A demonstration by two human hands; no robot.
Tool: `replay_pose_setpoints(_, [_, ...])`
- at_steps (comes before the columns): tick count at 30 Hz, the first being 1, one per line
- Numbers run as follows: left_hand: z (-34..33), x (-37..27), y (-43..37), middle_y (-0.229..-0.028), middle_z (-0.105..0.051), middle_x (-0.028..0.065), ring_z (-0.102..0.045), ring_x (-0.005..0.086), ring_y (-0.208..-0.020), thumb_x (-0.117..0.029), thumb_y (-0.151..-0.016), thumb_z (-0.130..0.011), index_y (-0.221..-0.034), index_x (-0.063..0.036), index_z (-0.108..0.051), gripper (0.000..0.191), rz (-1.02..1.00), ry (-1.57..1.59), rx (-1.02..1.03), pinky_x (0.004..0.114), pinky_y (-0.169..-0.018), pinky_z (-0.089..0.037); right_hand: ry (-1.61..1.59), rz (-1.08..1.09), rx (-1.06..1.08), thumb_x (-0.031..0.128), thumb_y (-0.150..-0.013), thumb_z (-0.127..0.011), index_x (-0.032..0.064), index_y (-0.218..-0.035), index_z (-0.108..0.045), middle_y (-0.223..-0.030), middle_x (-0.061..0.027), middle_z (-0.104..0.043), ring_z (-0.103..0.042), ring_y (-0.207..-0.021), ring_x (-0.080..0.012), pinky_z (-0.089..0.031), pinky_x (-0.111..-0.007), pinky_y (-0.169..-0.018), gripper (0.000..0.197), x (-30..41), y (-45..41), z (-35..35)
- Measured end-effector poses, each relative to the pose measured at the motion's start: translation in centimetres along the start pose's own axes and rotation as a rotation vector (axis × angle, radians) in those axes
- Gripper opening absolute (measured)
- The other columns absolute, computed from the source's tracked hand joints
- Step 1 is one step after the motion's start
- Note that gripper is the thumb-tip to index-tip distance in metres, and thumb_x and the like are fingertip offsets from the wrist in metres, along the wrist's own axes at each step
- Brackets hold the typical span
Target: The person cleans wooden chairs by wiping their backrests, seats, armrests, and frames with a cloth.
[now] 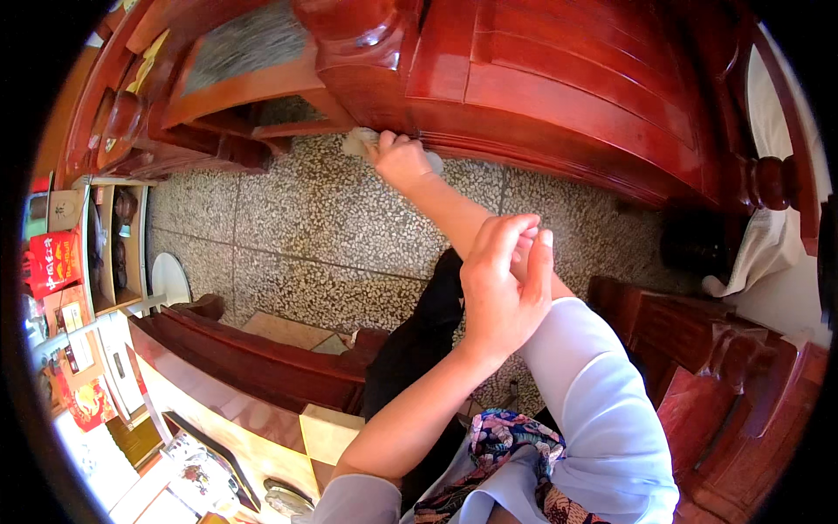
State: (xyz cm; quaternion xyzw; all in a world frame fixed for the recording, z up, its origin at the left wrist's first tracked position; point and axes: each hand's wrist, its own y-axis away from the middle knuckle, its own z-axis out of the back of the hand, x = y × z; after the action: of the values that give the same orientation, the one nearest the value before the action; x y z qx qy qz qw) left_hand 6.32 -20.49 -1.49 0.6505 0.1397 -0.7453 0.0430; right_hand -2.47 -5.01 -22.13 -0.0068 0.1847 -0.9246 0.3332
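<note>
My right hand [400,160] is down at the terrazzo floor [308,216], pressed on a pale cloth [359,141] against the base of a glossy red-brown wooden cabinet [556,98]. Part of the cloth shows on either side of the fingers. My left hand [504,281] hovers over or rests on my right forearm; touching cannot be told. Its fingers are loosely curled, the thumb stands apart from them, and nothing shows in it.
Wooden furniture with a stone-like panel [245,46] is at upper left. A low wooden bench [262,354] lies at lower left, beside shelves [118,242] with packages. At right are a black container [694,245], a hanging white cloth [763,252] and carved red-brown furniture [713,393].
</note>
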Motion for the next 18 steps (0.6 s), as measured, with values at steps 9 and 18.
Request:
replay_pose_setpoints(9, [0.5,0.4,0.2,-0.083,-0.064,0.0099,-0.06,0.0147,-0.07,-0.01,-0.087,-0.065,-0.095,0.0009,-0.063,0.014,0.015,0.04,-0.063,0.026,-0.059,-0.047,0.03,-0.138,0.223,0.016,-0.085,-0.054,0.0174,-0.117,-0.054,-0.086,-0.0134,-0.054,-0.063,-0.067,-0.0288,-0.053,-0.039,-0.048,0.032,-9.5,9.9,4.3])
replay_pose_setpoints(18, [-0.7,-1.7,0.4,-0.081,-0.063,0.0115,-0.061,0.0184,-0.067,-0.011,-0.085,-0.066,-0.091,0.0,-0.062,0.014,-0.015,0.142,-0.018,0.027,-0.057,-0.047,-0.25,-0.848,0.176,0.029,-0.088,-0.054,0.0087,-0.119,-0.054,-0.097,-0.019,-0.059,-0.064,-0.081,-0.0333,-0.052,-0.044,-0.067,0.036,-14.0,16.6,5.2])
